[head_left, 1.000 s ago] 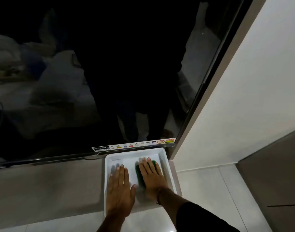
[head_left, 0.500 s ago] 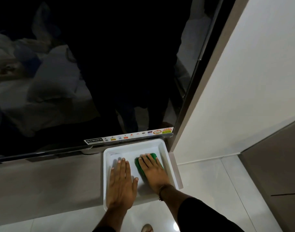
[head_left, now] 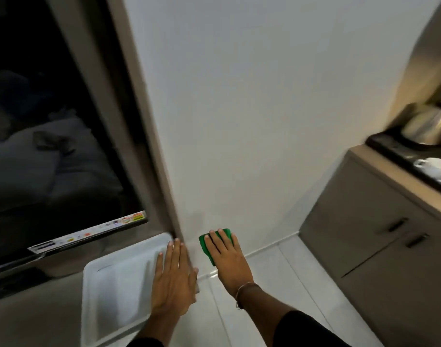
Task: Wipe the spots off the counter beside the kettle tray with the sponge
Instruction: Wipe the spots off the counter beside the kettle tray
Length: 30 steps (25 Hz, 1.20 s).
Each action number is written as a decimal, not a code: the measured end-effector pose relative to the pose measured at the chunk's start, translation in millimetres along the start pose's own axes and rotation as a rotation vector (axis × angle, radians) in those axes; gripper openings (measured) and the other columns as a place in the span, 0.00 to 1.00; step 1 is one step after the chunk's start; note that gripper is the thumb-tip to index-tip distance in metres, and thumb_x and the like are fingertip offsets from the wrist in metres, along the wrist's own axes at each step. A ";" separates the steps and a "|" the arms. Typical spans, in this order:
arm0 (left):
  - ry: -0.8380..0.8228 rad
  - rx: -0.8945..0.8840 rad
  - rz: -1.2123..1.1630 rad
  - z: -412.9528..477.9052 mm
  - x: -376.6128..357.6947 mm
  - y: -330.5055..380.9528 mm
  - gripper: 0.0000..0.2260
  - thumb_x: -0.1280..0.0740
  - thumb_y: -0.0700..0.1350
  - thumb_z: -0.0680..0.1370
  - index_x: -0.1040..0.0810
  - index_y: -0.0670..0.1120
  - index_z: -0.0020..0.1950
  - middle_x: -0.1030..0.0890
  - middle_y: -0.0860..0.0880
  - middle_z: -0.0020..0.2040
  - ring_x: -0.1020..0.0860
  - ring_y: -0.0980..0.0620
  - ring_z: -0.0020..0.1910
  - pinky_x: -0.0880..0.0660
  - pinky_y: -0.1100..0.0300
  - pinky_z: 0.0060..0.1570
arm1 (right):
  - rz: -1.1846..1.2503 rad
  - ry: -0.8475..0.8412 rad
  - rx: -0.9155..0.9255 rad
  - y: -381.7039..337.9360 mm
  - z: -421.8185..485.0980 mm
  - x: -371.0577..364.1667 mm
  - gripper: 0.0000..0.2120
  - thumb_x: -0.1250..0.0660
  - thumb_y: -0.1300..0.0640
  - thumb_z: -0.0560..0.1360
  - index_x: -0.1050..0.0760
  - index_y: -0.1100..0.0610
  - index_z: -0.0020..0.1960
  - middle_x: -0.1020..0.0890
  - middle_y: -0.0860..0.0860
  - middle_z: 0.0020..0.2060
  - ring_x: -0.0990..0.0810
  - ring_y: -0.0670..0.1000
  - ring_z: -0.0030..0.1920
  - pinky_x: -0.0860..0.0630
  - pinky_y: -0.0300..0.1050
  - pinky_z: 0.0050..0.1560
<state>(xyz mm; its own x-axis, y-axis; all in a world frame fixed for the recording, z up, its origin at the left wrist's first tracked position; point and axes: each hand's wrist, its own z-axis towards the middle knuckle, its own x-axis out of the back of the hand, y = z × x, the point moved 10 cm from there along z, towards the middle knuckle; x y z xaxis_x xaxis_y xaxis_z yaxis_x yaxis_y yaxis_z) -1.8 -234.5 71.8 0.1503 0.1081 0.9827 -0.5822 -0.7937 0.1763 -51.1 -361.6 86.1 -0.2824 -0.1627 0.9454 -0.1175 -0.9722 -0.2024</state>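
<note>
**A:** Where is the sponge?

**B:** The green sponge (head_left: 215, 242) lies under the right hand (head_left: 227, 256); the fingers (head_left: 223, 240) are spread flat over it, pressing it down rather than curled around it; it sits out past the right edge of the white tray (head_left: 109, 291), in front of the pale wall (head_left: 252, 121); whether it touches the wall or hangs in the air cannot be told.

**A:** And the other hand?

**B:** The left hand (head_left: 173, 279) rests open, fingers together, on the tray's right rim; it holds nothing.

**A:** What surrounds them?

**B:** A dark television screen (head_left: 51, 146) rises behind the tray, a sticker strip (head_left: 89, 232) along its lower edge; far right, well apart, a grey cabinet (head_left: 377, 234) carries a blurred metal kettle (head_left: 429, 123) on a dark tray (head_left: 409, 152).
</note>
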 end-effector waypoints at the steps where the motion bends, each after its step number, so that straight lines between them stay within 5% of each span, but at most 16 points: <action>1: 0.007 -0.049 0.003 7.6 0.8 36.9 0.45 0.72 0.65 0.79 0.41 0.38 0.81 0.40 0.37 0.82 0.42 0.37 0.81 0.60 0.44 0.78 | -0.031 0.029 -0.034 33.9 -13.8 19.0 0.42 0.35 0.74 0.73 0.46 0.56 0.82 0.37 0.57 0.81 0.43 0.62 0.81 0.49 0.64 0.81; 3: 0.033 -0.143 0.000 19.8 -1.4 104.2 0.44 0.72 0.65 0.80 0.42 0.37 0.81 0.40 0.37 0.82 0.42 0.38 0.81 0.56 0.44 0.79 | -0.077 0.062 -0.088 94.2 -41.4 47.7 0.42 0.35 0.75 0.72 0.45 0.57 0.82 0.36 0.58 0.80 0.42 0.62 0.81 0.52 0.61 0.81; 9: 0.063 -0.480 0.001 48.7 -18.3 354.7 0.47 0.76 0.67 0.76 0.47 0.39 0.82 0.46 0.38 0.83 0.48 0.39 0.82 0.68 0.48 0.74 | -0.216 0.115 -0.411 299.1 -167.5 136.3 0.46 0.34 0.77 0.70 0.46 0.55 0.81 0.35 0.56 0.80 0.41 0.62 0.81 0.58 0.60 0.78; 12: 0.048 -0.651 -0.004 50.7 -30.4 460.4 0.45 0.76 0.67 0.76 0.51 0.40 0.82 0.48 0.40 0.84 0.52 0.40 0.82 0.68 0.48 0.74 | -0.264 0.094 -0.601 381.3 -232.5 175.8 0.46 0.35 0.77 0.71 0.47 0.55 0.82 0.38 0.56 0.81 0.44 0.62 0.82 0.53 0.61 0.80; 17: 0.004 -0.939 0.019 59.9 -54.0 634.9 0.36 0.57 0.61 0.82 0.46 0.38 0.82 0.44 0.39 0.83 0.48 0.40 0.82 0.55 0.42 0.78 | -0.355 0.082 -0.905 505.5 -332.1 239.2 0.46 0.30 0.76 0.68 0.41 0.57 0.81 0.33 0.58 0.79 0.38 0.63 0.80 0.40 0.64 0.79; 21: 0.004 -1.090 0.045 77.1 -80.6 751.6 0.36 0.61 0.62 0.81 0.53 0.40 0.83 0.51 0.40 0.84 0.55 0.42 0.83 0.53 0.40 0.81 | -0.382 0.100 -1.106 588.4 -390.2 279.6 0.44 0.31 0.74 0.73 0.46 0.56 0.83 0.39 0.57 0.82 0.45 0.62 0.82 0.52 0.60 0.81; 25: -0.065 -1.193 0.021 107.6 -104.7 861.7 0.34 0.54 0.61 0.84 0.53 0.41 0.83 0.50 0.40 0.85 0.54 0.42 0.83 0.49 0.38 0.80 | -0.374 0.092 -1.275 673.8 -430.5 307.2 0.42 0.30 0.67 0.77 0.49 0.54 0.83 0.42 0.55 0.83 0.49 0.60 0.83 0.59 0.56 0.79; 30: -0.167 -1.262 0.001 151.6 -136.9 963.7 0.34 0.49 0.62 0.86 0.55 0.44 0.84 0.54 0.42 0.85 0.58 0.42 0.83 0.52 0.38 0.80 | -0.326 0.016 -1.395 766.0 -450.1 316.4 0.39 0.32 0.59 0.81 0.53 0.52 0.83 0.45 0.53 0.84 0.51 0.58 0.83 0.57 0.57 0.80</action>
<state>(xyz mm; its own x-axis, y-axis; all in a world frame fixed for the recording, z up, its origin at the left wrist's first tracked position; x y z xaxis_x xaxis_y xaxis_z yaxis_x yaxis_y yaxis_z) -462.2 -1104.9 98.6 0.1942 -0.0419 0.9801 -0.9216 0.3345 0.1969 -659.0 -1082.0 115.1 -0.0711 0.0425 0.9966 -0.9975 -0.0066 -0.0709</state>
